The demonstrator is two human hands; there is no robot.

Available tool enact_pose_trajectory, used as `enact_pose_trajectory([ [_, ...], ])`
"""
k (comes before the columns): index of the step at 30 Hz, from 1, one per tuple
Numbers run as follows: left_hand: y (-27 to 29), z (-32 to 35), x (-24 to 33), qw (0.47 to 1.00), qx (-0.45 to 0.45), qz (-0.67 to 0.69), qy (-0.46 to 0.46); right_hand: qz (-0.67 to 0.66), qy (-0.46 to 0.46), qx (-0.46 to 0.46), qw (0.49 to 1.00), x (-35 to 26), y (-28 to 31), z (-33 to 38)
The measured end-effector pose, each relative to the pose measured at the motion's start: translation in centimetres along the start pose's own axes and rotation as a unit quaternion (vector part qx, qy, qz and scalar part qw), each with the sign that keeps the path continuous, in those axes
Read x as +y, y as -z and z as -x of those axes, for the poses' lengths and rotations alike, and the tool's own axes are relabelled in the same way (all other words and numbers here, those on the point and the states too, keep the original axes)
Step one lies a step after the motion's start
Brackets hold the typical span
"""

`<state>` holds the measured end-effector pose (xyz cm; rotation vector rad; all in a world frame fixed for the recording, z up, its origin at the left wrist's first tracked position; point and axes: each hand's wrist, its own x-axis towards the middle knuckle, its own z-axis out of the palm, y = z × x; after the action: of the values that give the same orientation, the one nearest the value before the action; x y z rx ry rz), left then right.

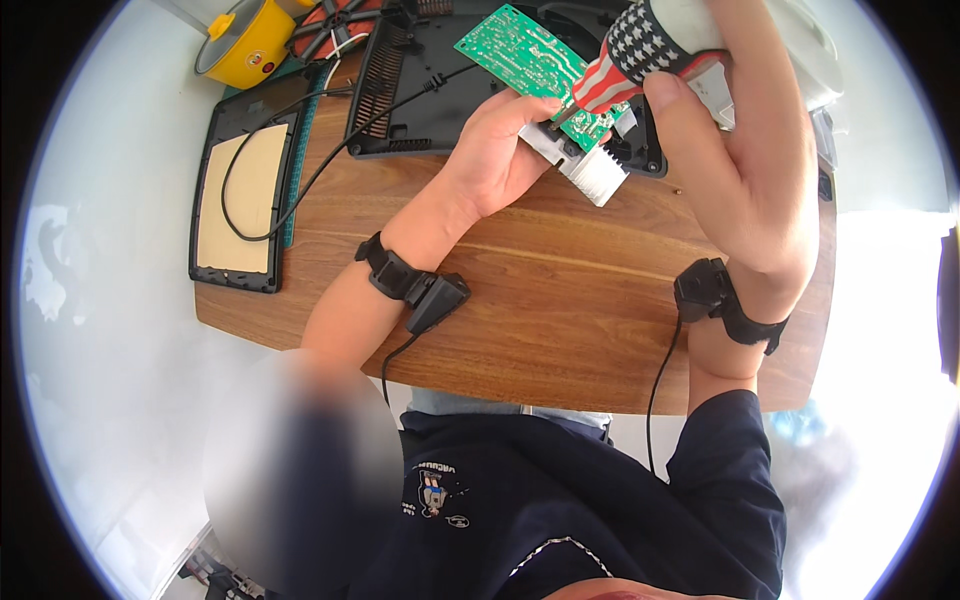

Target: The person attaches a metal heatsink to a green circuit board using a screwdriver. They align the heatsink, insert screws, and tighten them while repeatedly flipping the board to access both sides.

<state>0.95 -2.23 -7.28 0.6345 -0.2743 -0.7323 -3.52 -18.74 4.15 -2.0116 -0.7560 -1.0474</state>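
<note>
My left hand (490, 155) grips the green circuit board (525, 55) by its lower part, thumb on top, where a silver finned heat sink (598, 178) sticks out. The board is tilted, its soldered side facing up. In my right hand (740, 160), fingers wrapped round it, is a thick screwdriver (640, 50) with a stars-and-stripes handle. Its shaft points down and left, reaching the board's edge beside the heat sink, close to my left thumb. Whether the tip sits in a screw cannot be made out. Behind the board lies a large black plastic housing (445, 125).
At the left, a black panel with a beige sheet (240, 200) overlaps a green mat (293, 200). A black cable (225, 190) loops over both. Farther back stand a yellow pot (245, 45) and a red-and-black fan-like part (335, 30). A tiny screw-like piece (678, 190) lies near my right hand.
</note>
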Motion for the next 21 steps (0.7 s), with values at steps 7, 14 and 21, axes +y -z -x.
enact_pose_trajectory([
  [7, 0.0, -0.1, -0.2, 0.999, 0.035, 0.004, -0.006, 0.018, 0.058, -0.063, 0.996, -0.8, 1.2, -0.9],
  [14, -0.5, 0.1, 0.0, 0.999, 0.032, -0.015, -0.002, 0.018, 0.078, -0.178, 0.981, -1.6, 4.2, -2.3],
  [21, 0.3, 0.6, 0.2, 1.0, 0.019, -0.023, -0.009, 0.022, 0.088, -0.086, 0.992, -1.7, 0.6, -0.9],
])
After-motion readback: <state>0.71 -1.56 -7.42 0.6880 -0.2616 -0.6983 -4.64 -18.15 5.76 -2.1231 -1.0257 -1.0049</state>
